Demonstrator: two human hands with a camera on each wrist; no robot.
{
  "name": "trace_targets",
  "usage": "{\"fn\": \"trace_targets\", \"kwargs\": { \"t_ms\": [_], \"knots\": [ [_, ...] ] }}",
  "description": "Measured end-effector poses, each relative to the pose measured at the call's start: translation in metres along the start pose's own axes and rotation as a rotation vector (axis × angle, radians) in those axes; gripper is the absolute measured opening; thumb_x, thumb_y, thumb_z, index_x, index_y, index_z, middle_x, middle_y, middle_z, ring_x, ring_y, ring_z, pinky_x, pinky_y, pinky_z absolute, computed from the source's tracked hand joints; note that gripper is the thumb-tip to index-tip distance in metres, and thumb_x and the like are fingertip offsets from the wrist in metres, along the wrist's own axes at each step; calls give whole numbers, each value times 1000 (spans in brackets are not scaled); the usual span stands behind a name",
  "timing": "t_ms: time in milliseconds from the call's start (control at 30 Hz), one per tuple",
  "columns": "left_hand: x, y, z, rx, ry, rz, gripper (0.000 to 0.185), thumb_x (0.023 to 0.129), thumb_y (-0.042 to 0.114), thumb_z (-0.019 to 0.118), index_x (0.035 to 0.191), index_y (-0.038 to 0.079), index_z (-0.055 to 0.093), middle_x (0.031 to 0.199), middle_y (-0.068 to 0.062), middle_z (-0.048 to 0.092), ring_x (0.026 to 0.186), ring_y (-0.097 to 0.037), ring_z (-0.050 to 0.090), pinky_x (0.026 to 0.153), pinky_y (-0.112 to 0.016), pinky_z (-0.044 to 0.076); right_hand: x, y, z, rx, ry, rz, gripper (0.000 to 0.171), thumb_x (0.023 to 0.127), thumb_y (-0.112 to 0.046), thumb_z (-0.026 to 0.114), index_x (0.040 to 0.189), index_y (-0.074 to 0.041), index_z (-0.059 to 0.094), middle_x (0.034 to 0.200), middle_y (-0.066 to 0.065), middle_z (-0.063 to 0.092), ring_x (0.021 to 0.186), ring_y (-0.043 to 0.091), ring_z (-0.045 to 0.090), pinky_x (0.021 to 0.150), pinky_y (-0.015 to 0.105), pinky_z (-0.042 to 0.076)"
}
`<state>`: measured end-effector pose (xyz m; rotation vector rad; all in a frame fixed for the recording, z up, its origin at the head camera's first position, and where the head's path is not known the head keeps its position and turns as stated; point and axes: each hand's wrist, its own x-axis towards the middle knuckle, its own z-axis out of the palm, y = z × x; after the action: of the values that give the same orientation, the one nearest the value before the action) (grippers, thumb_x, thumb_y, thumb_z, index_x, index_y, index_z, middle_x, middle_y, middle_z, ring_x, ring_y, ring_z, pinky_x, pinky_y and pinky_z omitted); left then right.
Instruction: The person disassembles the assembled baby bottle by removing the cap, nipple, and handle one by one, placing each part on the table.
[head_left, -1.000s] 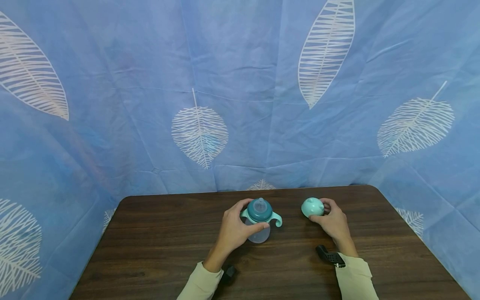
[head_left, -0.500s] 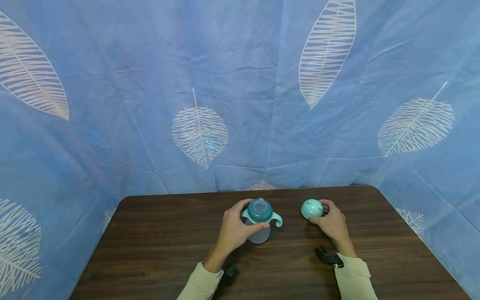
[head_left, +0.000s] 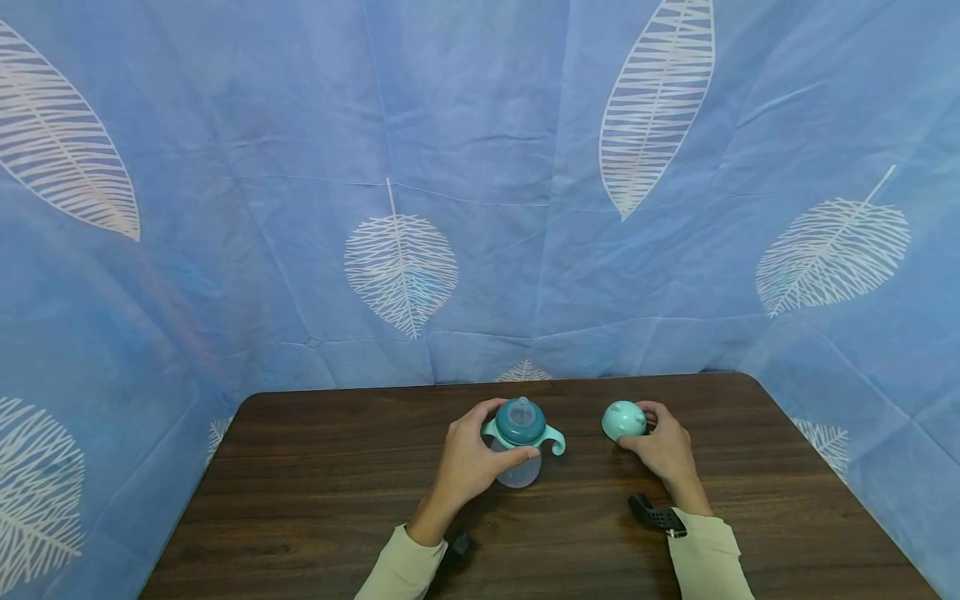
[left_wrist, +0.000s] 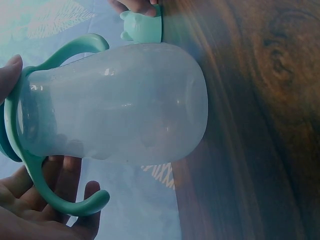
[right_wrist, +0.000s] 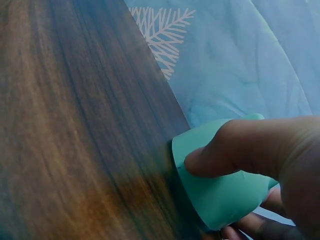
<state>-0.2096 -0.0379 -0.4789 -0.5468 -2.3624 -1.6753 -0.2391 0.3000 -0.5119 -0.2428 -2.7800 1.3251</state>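
Observation:
A baby bottle (left_wrist: 120, 105) with a frosted clear body stands upright on the table. It has a teal collar (head_left: 520, 423), a clear nipple and two mint side handles (head_left: 555, 439). My left hand (head_left: 468, 454) grips it near the collar, thumb in front and fingers behind, partly hidden by the bottle. To the right, a mint dome-shaped bottle cap (head_left: 623, 419) with small ear-like bumps sits rim down on the table. My right hand (head_left: 667, 446) holds this cap from its right side; in the right wrist view the thumb (right_wrist: 205, 161) presses its near wall.
The dark wood-grain table (head_left: 337, 467) ends at a back edge close behind the bottle and cap. A blue cloth (head_left: 480, 275) with white leaf prints hangs behind it. Black straps (head_left: 656, 512) are on both wrists, below cream sleeves (head_left: 708, 554).
The right hand and the cap have shifted very slightly to the left. The left hand and the bottle stay where they were.

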Motion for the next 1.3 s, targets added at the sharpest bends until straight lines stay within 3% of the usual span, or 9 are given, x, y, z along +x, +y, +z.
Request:
{"fn": "trace_targets", "kwargs": {
  "t_ms": [833, 1300],
  "knots": [
    [-1, 0, 0, -1, 2, 1, 79, 82, 35, 101, 145, 2, 67, 131, -8, 75, 120, -28, 72, 102, -54, 58, -1, -2, -1, -32, -12, 0, 78, 91, -10, 84, 155, 12, 44, 150, 42, 51, 131, 59, 52, 103, 72, 45],
    [-1, -1, 0, -6, 6, 4, 78, 82, 35, 101, 145, 4, 68, 130, -7, 75, 120, -27, 72, 102, -54, 58, 1, -3, -2, -56, -33, -31, 89, 91, -8, 84, 163, 12, 37, 154, 42, 47, 136, 62, 44, 105, 76, 41]
  ]
}}
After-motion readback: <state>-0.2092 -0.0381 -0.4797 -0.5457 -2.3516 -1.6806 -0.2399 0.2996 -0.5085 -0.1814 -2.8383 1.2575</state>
